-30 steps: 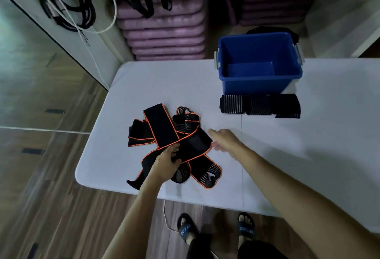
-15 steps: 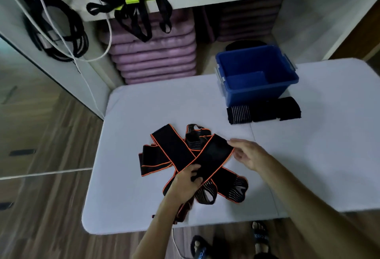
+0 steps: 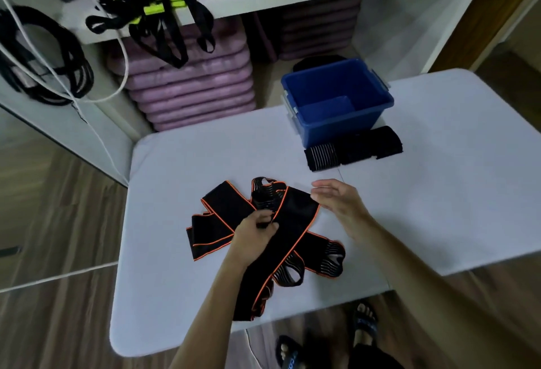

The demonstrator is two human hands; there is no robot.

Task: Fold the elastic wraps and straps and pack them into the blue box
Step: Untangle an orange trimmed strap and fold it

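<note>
Several orange-edged straps (image 3: pixel 292 222) lie tangled on the table (image 3: pixel 175 295). Left hand (image 3: pixel 254 234) pinches one; right hand (image 3: pixel 339 201) hovers released. Next: free, fold it; blue box (image 3: pixel 345 120) looks empty.

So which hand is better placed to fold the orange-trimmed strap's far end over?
Probably the right hand: it is open at the orange-trimmed strap's far end, while the left hand is already pinching the middle of the pile.
</note>
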